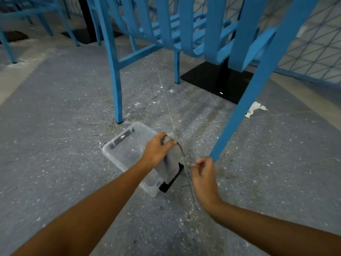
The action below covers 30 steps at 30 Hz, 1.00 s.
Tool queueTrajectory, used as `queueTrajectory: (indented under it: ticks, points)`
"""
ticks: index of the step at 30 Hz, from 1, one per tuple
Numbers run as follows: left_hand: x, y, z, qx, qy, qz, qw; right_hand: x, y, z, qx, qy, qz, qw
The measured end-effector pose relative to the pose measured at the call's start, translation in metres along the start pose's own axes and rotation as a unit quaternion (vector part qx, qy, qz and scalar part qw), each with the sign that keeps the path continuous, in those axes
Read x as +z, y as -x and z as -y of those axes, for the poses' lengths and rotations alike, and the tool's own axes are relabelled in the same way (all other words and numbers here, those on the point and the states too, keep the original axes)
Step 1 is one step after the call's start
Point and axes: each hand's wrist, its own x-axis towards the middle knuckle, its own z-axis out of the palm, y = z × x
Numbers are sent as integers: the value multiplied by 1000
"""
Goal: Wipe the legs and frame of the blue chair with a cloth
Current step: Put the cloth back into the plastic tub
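The blue chair (118,71) stands in front of me, its slatted back and seat filling the top of the head view. Its near right leg (245,108) slants down to the floor beside my right hand. A grey cloth (171,161) hangs over a clear plastic box (120,150) on the floor. My left hand (156,150) grips the cloth's top edge. My right hand (203,172) pinches a thin corner or thread of the cloth, just left of the leg's foot.
A black table base (212,80) lies on the floor under the chair. A crumpled white paper scrap (254,109) lies right of the leg. More blue chairs (36,21) stand at the far left. The speckled grey floor is dusty.
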Motion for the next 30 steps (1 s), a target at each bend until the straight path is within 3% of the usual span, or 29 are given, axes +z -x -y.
queueTrajectory:
  ticks: [4, 7, 10, 12, 14, 17, 21, 25, 30]
  points:
    - [-30, -16, 2, -8, 24, 6, 1000, 48, -18, 27, 78, 35, 121, 989]
    - [-49, -28, 8, -21, 33, 26, 999, 78, -42, 40, 146, -62, 189, 969]
    - [-64, -40, 21, -98, 115, 99, 983, 100, -66, 36, 199, -129, 166, 957]
    - [-75, -48, 34, -184, 186, 164, 951, 112, -76, 28, 221, -101, 135, 961]
    - [-83, -54, 49, -225, 185, 207, 934, 125, -81, 20, 239, -53, 117, 963]
    - [-83, -63, 71, -247, 90, 184, 947, 140, -86, 8, 281, 35, 133, 950]
    - [-69, -74, 99, -182, -122, 143, 965, 158, -90, -14, 322, 121, 162, 925]
    - [-51, -81, 117, -132, -305, 177, 927, 169, -88, -31, 358, 171, 164, 903]
    - [-38, -83, 123, -144, -349, 213, 901, 170, -86, -45, 323, 259, 171, 894]
